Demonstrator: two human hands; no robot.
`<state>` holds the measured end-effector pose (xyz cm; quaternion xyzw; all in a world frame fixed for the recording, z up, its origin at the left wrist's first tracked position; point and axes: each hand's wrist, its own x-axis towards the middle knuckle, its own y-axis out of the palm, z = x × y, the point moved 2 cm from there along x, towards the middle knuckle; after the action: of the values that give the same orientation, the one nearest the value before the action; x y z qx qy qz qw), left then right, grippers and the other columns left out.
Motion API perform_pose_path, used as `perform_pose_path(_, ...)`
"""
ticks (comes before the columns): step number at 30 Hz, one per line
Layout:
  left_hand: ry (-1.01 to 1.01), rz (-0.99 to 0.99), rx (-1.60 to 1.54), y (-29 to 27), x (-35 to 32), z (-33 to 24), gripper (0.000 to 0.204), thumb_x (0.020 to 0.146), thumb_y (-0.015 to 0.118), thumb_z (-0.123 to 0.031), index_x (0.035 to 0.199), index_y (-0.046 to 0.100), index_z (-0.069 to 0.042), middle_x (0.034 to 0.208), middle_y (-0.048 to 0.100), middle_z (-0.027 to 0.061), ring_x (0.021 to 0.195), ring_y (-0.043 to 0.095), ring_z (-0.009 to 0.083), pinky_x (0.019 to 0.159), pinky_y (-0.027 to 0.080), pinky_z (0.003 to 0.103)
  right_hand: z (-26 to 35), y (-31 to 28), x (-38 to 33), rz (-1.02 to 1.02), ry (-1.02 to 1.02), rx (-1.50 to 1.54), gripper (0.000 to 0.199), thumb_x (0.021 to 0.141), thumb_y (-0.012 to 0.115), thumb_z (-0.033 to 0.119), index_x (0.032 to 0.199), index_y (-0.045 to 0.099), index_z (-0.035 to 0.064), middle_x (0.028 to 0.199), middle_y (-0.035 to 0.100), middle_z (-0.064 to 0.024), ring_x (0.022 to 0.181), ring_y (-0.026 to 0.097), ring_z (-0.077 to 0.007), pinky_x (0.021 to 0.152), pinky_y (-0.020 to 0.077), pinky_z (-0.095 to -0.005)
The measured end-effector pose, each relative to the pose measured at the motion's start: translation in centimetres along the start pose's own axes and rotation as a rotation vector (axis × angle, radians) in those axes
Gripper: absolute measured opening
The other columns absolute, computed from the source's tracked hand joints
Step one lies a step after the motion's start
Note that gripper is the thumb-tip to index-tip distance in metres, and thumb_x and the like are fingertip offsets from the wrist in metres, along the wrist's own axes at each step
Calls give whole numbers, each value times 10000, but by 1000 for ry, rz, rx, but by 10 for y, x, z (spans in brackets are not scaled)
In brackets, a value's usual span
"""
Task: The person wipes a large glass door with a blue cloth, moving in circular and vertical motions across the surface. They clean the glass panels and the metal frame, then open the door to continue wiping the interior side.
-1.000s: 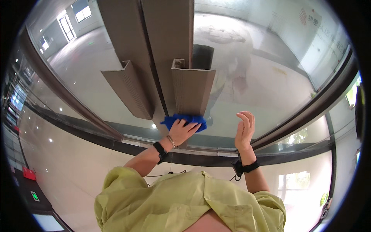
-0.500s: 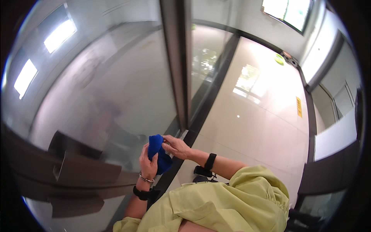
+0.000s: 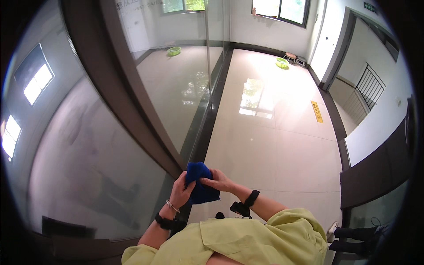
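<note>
Between my two hands is a folded blue cloth (image 3: 204,191), held in front of my body at the lower middle of the view. My left hand (image 3: 180,191) grips its left edge, with the thumb lying over the front. On the other side my right hand (image 3: 219,180) pinches the cloth near its upper right, thumb in front and fingers behind. The cloth's lower corner hangs loose below the hands. Black straps circle both wrists, and a metal bracelet sits on the left one.
A glass partition (image 3: 170,88) with a dark frame post (image 3: 128,92) stands close on my left. Pale tiles (image 3: 274,154) cover the floor ahead. A green basin (image 3: 282,63) lies by the far wall. An open doorway (image 3: 353,92) is at right; another person's legs (image 3: 360,236) show lower right.
My view has swung toward the left, bringing more of the corridor and far window into sight. Both hands, still on the cloth, have come closer to my body, and the cloth is spread wider.
</note>
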<state>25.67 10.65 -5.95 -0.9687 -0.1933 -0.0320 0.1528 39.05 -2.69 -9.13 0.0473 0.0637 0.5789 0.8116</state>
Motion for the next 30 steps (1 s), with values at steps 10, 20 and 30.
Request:
perform_pose_path(10, 38, 215, 86, 75, 135, 11, 334, 885, 693, -228, 1130, 601, -20, 976, 681, 91, 883, 629, 161, 817, 525, 305, 11, -105, -6, -199, -107, -91, 472, 890, 684, 292, 1231, 542, 0, 1047, 637, -77, 951, 581, -134, 881, 492, -315)
perform_pose_path(20, 93, 323, 91, 49, 314, 14, 274, 894, 679, -186, 1101, 619, -16, 946, 689, 89, 849, 633, 146, 787, 531, 303, 48, -220, 103, -527, -50, -315, 462, 812, 763, 266, 1135, 578, -8, 978, 644, -82, 899, 593, -139, 809, 503, -303)
perform_pose_path(30, 107, 444, -34, 16, 516, -17, 262, 903, 654, -231, 1042, 636, -10, 845, 680, 146, 730, 644, 198, 710, 530, 312, 151, -308, 230, -648, -30, -321, 516, 799, 765, 277, 1163, 572, -35, 987, 665, -134, 901, 641, -199, 828, 523, -318)
